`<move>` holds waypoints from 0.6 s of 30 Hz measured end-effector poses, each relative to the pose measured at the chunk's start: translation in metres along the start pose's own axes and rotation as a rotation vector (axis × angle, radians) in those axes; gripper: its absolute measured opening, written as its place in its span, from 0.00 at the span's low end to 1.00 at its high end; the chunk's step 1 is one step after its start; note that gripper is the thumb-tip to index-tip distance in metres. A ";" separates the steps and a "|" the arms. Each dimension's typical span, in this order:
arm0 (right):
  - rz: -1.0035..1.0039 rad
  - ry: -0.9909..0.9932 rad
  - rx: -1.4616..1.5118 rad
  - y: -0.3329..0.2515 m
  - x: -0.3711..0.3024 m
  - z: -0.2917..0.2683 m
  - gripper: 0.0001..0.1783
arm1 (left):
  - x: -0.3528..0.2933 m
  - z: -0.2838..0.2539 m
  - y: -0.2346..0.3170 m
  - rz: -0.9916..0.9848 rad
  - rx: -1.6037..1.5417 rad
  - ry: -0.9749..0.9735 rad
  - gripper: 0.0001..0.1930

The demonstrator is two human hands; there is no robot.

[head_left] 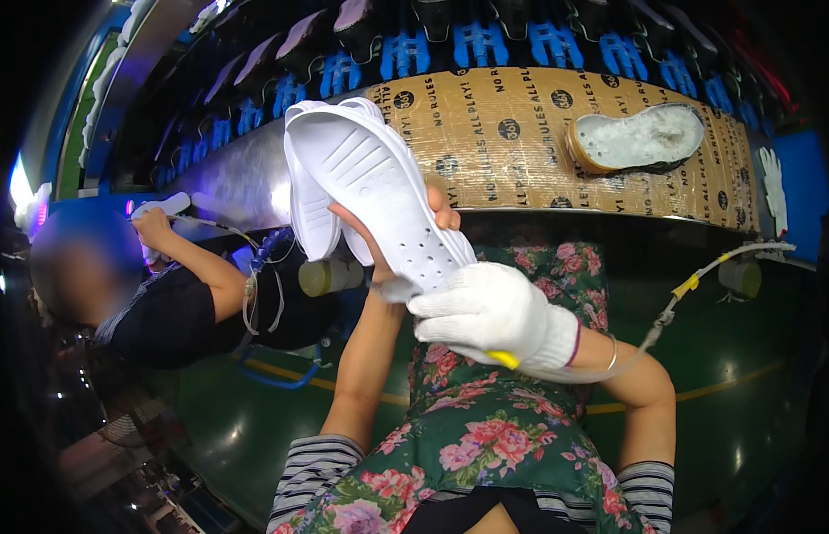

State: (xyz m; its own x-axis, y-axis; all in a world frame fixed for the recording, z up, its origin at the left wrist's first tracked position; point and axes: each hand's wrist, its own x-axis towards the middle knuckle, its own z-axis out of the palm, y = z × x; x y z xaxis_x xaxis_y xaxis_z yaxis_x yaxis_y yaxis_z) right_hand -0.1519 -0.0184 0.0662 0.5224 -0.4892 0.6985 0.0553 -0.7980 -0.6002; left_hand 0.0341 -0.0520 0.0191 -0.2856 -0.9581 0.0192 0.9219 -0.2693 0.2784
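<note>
My bare left hand [375,254] grips a small bunch of white shoe soles [379,169] from beneath, its fingers curled over the right edge and the thumb at the left. The soles stand tilted, the front one showing grooves at its upper end and small holes lower down. At the lower end of this sole is my right hand [486,311], in a white knit glove and closed round a hose tool. Its small grey tip [398,289] is blurred and close to the sole's edge. A clear hose [655,331] with yellow tape runs along my right wrist; the glove hides the tool's body.
A cardboard-covered bench [486,178] lies ahead, with a sole filled with whitish material [642,138] on it. White gloves [773,191] hang at right. Behind stands a rack with blue clamps [481,44]. At left, a co-worker's hand [152,229] holds a white piece.
</note>
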 end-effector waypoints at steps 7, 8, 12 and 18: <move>0.063 -0.015 -0.202 -0.006 -0.001 -0.001 0.16 | 0.019 -0.011 0.012 0.043 0.006 -0.038 0.67; 0.046 0.027 -0.103 -0.004 -0.004 0.004 0.17 | 0.019 -0.016 0.020 0.028 0.006 -0.029 0.67; 0.064 0.036 0.082 0.007 -0.010 -0.007 0.18 | 0.022 -0.019 0.030 -0.031 0.083 -0.117 0.67; 0.077 -0.043 -0.187 -0.007 -0.009 0.004 0.17 | 0.044 -0.014 0.036 -0.211 0.211 -0.240 0.66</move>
State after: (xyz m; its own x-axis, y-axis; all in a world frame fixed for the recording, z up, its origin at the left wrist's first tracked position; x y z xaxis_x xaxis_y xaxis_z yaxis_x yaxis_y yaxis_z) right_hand -0.1536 -0.0069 0.0626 0.5546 -0.5393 0.6337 -0.1435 -0.8121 -0.5656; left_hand 0.0584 -0.1056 0.0162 -0.5400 -0.8267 0.1578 0.7690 -0.4085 0.4917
